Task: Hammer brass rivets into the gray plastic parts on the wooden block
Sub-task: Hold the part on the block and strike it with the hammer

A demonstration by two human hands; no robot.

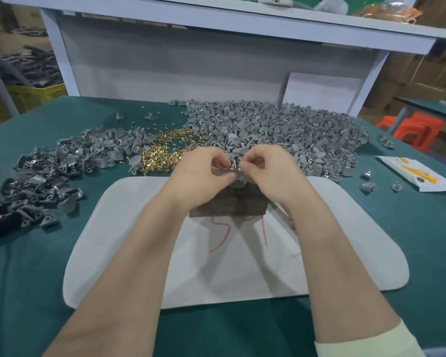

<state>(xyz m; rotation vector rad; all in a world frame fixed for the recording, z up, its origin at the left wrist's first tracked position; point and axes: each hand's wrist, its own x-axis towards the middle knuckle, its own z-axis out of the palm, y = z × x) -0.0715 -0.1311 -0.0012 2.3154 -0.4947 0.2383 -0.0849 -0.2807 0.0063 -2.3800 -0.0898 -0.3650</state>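
Surface: green tabletop (62, 279); white mat (242, 279) by its near edge, wooden block (232, 204) on mat.
Hands: left hand (201, 173) and right hand (271, 171) both pinched one gray part (233, 173) at block's far edge.
Risk: part looked unseated; one of the brass rivets (162, 155) could drop or enter crooked.

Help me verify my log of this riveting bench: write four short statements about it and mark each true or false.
1. Both the left hand and right hand pinch at a small gray plastic part over the dark wooden block. True.
2. The loose pile of brass rivets lies right of the large gray parts heap. False: it lies left of that heap.
3. The wooden block stands on a white rounded mat. True.
4. The right hand's grip holds a hammer. False: no hammer shows in either hand.
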